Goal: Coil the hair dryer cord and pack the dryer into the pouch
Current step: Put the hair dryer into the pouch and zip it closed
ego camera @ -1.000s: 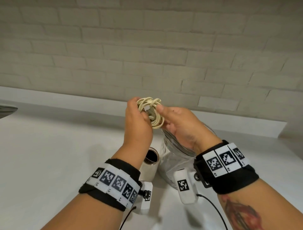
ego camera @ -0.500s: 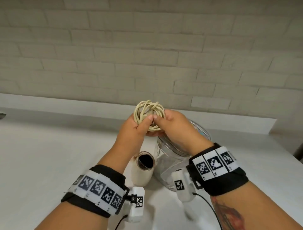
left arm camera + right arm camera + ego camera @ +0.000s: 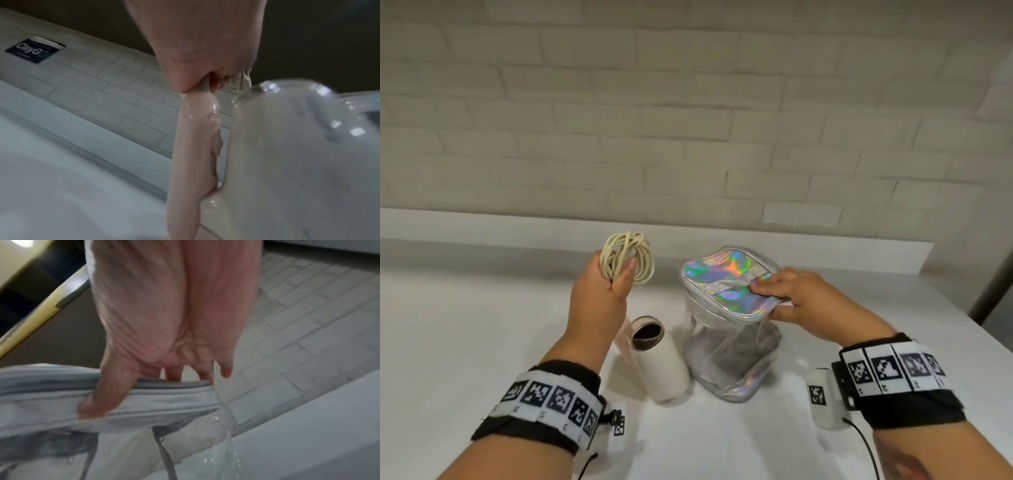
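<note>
My left hand (image 3: pixel 619 270) grips the coiled cream cord (image 3: pixel 628 258) and holds it up above the counter. The cord (image 3: pixel 242 82) shows as a small bundle below the palm in the left wrist view. Under that hand the cream hair dryer (image 3: pixel 659 365) stands on the counter, dark nozzle opening up; its pinkish handle (image 3: pixel 195 146) rises toward the hand. Right of it stands the clear pouch (image 3: pixel 726 349) with a holographic lid (image 3: pixel 722 274). My right hand (image 3: pixel 767 298) pinches the lid's edge (image 3: pixel 164 395), thumb below, fingers on top.
The white counter (image 3: pixel 465 342) runs out to both sides, with a low ledge and a pale brick wall (image 3: pixel 688 120) behind. A dark label (image 3: pixel 35 50) is stuck on the wall. A slanted post (image 3: pixel 993 281) stands at the far right edge.
The hands have come apart. My right hand let go of the cord and moved right to pinch the pouch lid. The left hand keeps the coil and has shifted left.
</note>
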### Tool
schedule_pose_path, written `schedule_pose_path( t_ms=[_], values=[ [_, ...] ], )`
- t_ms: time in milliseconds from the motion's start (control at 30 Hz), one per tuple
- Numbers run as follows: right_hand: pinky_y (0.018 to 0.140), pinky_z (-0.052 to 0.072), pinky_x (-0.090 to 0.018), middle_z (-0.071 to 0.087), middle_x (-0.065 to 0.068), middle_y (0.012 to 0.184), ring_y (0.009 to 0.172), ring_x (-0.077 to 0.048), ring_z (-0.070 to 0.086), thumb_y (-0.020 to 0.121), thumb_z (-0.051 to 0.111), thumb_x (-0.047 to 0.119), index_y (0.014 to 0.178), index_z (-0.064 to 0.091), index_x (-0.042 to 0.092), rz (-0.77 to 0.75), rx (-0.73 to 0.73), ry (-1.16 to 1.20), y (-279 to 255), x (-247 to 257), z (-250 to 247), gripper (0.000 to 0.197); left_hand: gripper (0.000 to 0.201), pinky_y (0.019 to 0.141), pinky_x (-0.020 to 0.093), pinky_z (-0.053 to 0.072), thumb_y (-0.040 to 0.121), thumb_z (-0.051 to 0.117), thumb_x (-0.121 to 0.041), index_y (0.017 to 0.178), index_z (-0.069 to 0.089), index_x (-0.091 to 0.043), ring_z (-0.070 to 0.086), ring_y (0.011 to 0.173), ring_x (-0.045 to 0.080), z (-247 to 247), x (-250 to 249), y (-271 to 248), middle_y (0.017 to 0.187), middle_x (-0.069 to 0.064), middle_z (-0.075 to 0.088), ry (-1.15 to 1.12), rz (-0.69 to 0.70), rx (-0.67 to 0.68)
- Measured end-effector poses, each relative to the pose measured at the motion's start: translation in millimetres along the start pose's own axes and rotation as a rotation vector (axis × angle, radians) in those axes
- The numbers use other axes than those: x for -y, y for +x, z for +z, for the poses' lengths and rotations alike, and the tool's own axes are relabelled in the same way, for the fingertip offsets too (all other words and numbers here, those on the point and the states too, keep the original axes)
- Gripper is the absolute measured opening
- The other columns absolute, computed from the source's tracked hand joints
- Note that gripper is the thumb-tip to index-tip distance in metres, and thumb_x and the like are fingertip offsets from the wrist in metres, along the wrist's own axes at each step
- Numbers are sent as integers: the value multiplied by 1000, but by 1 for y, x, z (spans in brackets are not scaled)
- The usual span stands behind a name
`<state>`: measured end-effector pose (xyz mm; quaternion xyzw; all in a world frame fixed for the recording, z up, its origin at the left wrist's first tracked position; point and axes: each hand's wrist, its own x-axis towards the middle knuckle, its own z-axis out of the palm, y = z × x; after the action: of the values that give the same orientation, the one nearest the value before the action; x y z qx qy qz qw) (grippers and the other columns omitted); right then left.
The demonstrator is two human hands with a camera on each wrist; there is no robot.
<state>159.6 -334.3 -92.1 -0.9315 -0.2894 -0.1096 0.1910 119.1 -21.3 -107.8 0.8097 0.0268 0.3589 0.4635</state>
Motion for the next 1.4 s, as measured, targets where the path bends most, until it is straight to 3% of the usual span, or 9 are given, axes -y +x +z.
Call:
schedule_pose_path(
  t_ms=[100,267,433,600,800,933,1100,1200,1400],
  values=[
    [102,21,-37,64,14,85,92,-9,53,74,67,52,99,74,29,15,35,-97,8,17,-5,34,21,58,10,38,85,56,-45,92,57,-25,56,70,0,2,-7,0,77,-13,60,-108,-28,-102],
    [55,30,-32,47,-1,60,56,-15,44,89,55,40,62,50,17,26,-67,86,22,52,-17,36,6,56,2,38,82,54,-41,84,55,-35,55,66,-13,-6,-32,-5,77,-14,61,-198,52,-72],
    [54,32,-30,48,6,57,54,-11,44,92,52,39,67,59,23,161,-364,296,48,70,-34,31,17,51,27,42,81,55,-44,76,56,-27,53,55,13,-41,-87,11,62,-6,54,-383,194,-197],
    [56,33,-30,46,-7,63,56,-17,41,88,56,38,84,63,1,238,-346,388,73,75,-41,38,31,41,25,27,90,47,-42,75,45,-14,32,39,15,-66,-163,44,51,-5,38,-804,292,-411],
    [56,41,-34,56,-17,64,58,-18,46,83,64,37,78,68,10,303,-333,588,72,80,-44,28,46,57,34,46,85,52,-42,95,58,2,57,61,20,-17,-185,52,71,0,59,-774,442,-454],
    [56,33,-32,45,-5,62,58,-18,39,83,66,37,73,65,10,319,-348,649,66,72,-55,29,19,69,11,47,87,58,-36,99,56,-22,58,74,-11,28,-141,33,81,-16,60,-453,559,-153],
    [52,42,-25,61,5,58,54,-10,52,83,68,25,70,70,18,266,-334,717,64,70,-65,15,25,48,28,44,83,62,-39,88,61,-14,59,56,22,60,-95,26,67,2,65,118,867,298],
    [56,48,-29,64,3,64,60,-12,56,84,67,24,75,71,17,257,-342,681,64,72,-70,12,20,48,26,38,75,69,-29,86,59,-16,62,61,25,73,-93,30,71,1,65,484,921,504],
    [72,48,-35,67,-10,79,71,-13,54,83,67,26,79,70,16,151,-343,592,64,91,-63,12,29,91,37,45,91,53,-20,119,58,-14,56,112,29,113,-104,25,125,8,60,1186,755,952]
  ],
)
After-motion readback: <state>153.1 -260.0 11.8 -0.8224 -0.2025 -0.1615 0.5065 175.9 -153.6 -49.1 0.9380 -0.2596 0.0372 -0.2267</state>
